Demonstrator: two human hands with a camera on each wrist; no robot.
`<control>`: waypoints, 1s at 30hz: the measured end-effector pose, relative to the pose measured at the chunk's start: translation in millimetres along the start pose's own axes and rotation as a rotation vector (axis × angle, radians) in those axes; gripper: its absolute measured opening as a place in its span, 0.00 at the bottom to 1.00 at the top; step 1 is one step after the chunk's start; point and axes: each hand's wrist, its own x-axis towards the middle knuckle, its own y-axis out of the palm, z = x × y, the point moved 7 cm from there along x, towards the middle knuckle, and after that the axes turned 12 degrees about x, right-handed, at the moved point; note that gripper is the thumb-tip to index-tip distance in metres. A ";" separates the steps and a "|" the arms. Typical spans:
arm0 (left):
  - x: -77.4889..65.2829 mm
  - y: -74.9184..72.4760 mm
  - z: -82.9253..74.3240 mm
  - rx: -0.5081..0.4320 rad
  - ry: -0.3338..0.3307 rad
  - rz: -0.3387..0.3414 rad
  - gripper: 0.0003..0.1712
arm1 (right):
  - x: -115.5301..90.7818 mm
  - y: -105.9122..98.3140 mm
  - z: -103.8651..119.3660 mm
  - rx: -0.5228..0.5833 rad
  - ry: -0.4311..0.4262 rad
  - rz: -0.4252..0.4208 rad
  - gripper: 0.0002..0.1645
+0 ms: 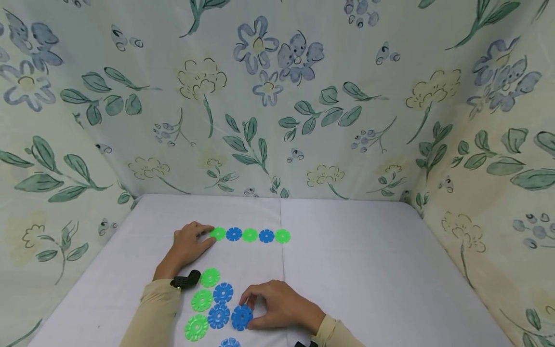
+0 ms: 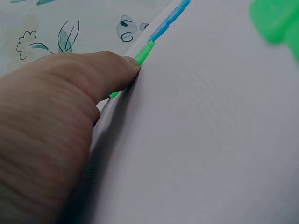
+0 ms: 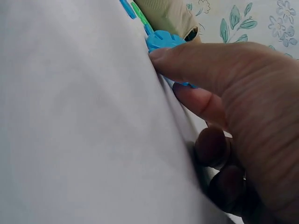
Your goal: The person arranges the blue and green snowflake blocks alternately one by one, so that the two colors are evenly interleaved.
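Five flat, notched discs lie side by side as a row (image 1: 249, 235) on the white cloth (image 1: 381, 270), running green, blue, green, blue, green from left to right; whether they interlock cannot be told. At the left end of the row, the person's left hand (image 1: 188, 244) pinches the green end disc (image 1: 220, 234) between thumb and forefinger. The right hand (image 1: 283, 306) is on the person's side of the row, well apart from it, grasping a blue disc (image 1: 242, 317) by the edge between thumb and forefinger. That disc is tilted up from the cloth in the right wrist view; whether it touches the cloth there is unclear. Between the row and the person lie other pieces. Three green ones form a slanting line: the first green piece (image 1: 210, 277) nearest the row, then the second green piece (image 1: 202, 300), then the third green piece (image 1: 197, 327) farthest from the row. To the right of this line are an upper blue piece (image 1: 223, 292) and, farther from the row, a lower blue piece (image 1: 218, 315), the two seeming to meet. Another, the cut-off blue piece (image 1: 230, 342), shows only partly, farthest of all from the row. A black band (image 1: 187, 279) and a beige sleeve (image 1: 151, 311) cover the left wrist and forearm. Beyond the row hangs a floral curtain (image 1: 269, 190).
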 end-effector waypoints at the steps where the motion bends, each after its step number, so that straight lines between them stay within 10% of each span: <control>1: -0.2 0.2 0.1 -0.003 -0.001 0.000 0.24 | -0.3 0.4 0.2 0.010 -0.001 0.006 0.23; 30: 0.9 1.7 0.8 -0.005 -0.005 0.005 0.24 | -1.7 -3.2 -14.3 0.402 0.068 0.001 0.12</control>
